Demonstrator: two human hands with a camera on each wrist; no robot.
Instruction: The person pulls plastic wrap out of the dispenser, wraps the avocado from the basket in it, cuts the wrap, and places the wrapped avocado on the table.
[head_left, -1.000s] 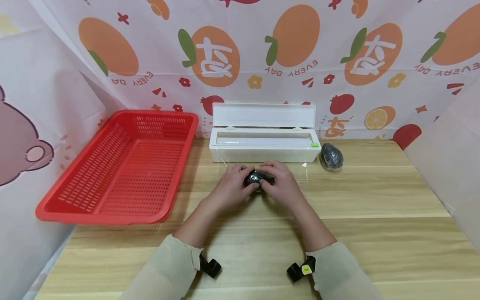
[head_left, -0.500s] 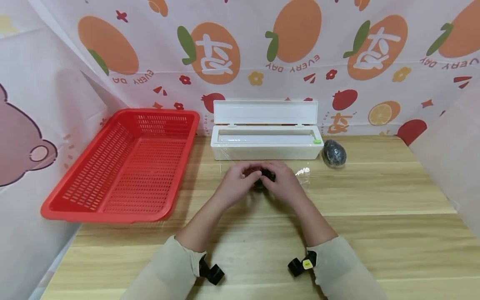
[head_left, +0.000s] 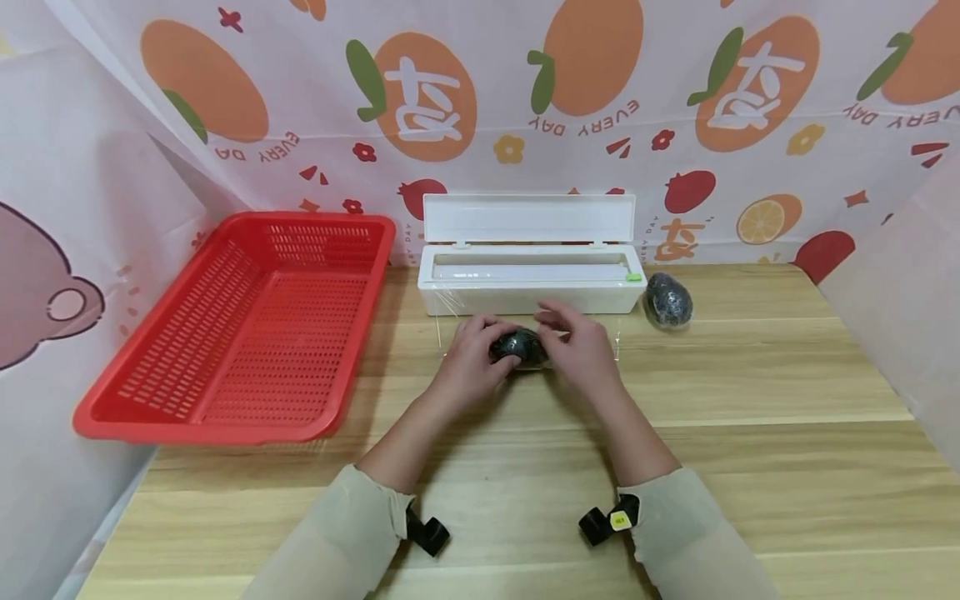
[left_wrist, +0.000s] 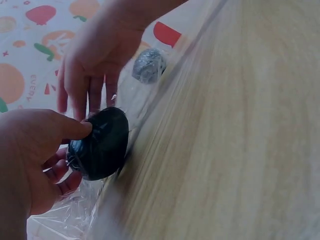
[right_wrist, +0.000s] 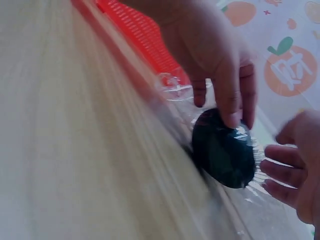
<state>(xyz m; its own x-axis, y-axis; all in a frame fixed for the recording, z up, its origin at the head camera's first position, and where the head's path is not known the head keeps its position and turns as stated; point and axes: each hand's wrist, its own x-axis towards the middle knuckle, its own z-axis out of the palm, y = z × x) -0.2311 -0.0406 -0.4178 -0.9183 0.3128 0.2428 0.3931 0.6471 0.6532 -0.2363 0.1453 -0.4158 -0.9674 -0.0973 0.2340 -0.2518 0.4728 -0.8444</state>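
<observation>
A dark, glossy avocado [head_left: 516,344] lies on clear plastic film in front of the white film box [head_left: 531,298]. My left hand [head_left: 471,360] holds it, thumb on the near side and fingers behind. The right wrist view shows the avocado [right_wrist: 224,149] with film gathered at its right end. Beside that end is my right hand [head_left: 587,352], its fingers loosely bent and thumb apart from them. Film [left_wrist: 75,212] spreads under and behind the avocado in the left wrist view. A second avocado [head_left: 667,301], wrapped in film, sits right of the box.
The film box has its lid [head_left: 528,218] raised, with a white roll [head_left: 528,272] inside and a green slider [head_left: 633,277] at its right end. A red plastic basket [head_left: 225,432] stands on the left of the wooden table [head_left: 750,467]. A fruit-print cloth [head_left: 510,100] hangs behind.
Both hands were cupped around the avocado with fingertips close together. My right hand has since drawn off to the right, while the left keeps its hold and more of the avocado shows.
</observation>
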